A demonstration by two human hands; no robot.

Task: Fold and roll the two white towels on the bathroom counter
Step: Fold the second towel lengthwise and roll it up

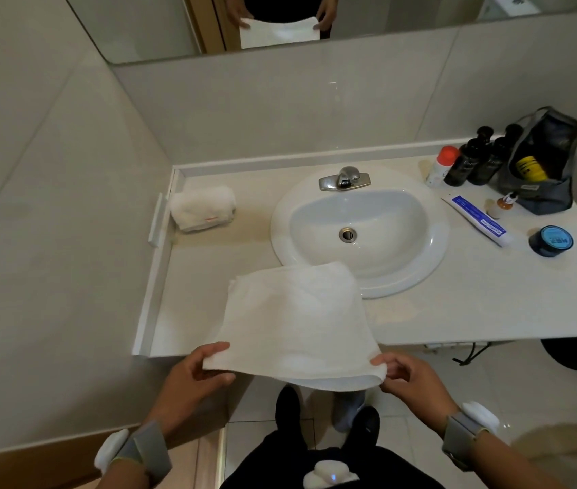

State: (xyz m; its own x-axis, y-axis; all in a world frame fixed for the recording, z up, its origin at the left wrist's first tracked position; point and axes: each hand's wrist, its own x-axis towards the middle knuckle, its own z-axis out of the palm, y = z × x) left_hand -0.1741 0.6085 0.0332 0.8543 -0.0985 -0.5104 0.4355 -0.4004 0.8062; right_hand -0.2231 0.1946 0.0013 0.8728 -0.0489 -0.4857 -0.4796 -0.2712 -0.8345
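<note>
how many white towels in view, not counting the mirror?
2. One towel is held at its near corners by the left hand and right hand, draped over the counter edge. The rolled towel sits at the counter's back-left corner.

A bathroom: a white oval sink [359, 231] with a chrome faucet [345, 178] is set in a pale counter [491, 298] under a wall mirror [315, 19], with toothpaste [477, 220], dark bottles [477, 160] and a toiletry bag [544, 164] at the right
</note>
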